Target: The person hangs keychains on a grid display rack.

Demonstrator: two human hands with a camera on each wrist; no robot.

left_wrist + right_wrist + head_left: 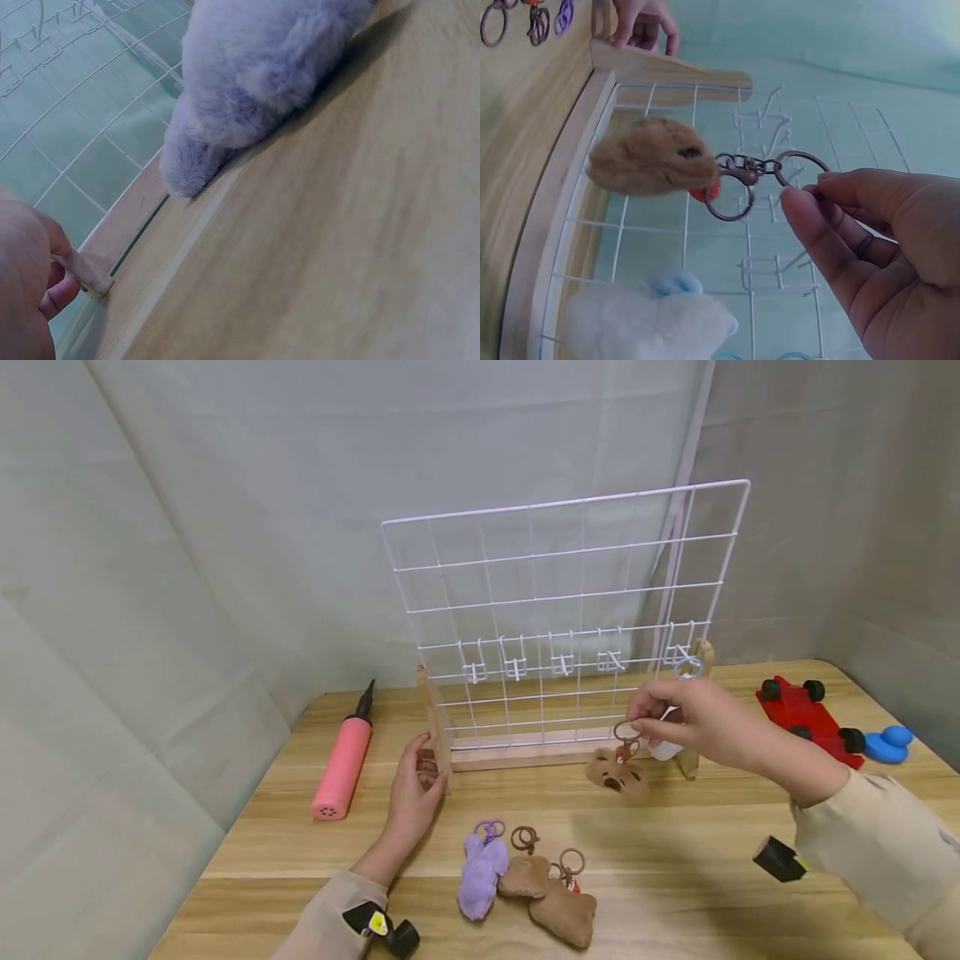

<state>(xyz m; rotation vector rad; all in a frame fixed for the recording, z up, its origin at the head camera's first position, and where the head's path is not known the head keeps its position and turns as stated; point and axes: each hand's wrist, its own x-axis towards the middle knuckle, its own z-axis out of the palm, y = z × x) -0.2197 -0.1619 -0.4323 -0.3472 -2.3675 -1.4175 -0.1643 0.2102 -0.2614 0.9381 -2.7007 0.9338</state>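
Left fingers [412, 756] hold grid rack's [531, 507] foot [671, 71] | before rack, right fingers [814, 225] pinch brown plush keychain's [641, 157] ring [801, 154] | could slip (mere fingertips, mind)

Plush keychain [649, 157] in your right hand [892, 247] was tan; pump [345, 768] beside your left hand [412, 792], pink and black.

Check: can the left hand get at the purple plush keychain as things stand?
Likely yes: the purple plush keychain lies near the left hand, with nothing visible between them. That hand grips the rack's wooden side support, so would probably need to let go first.
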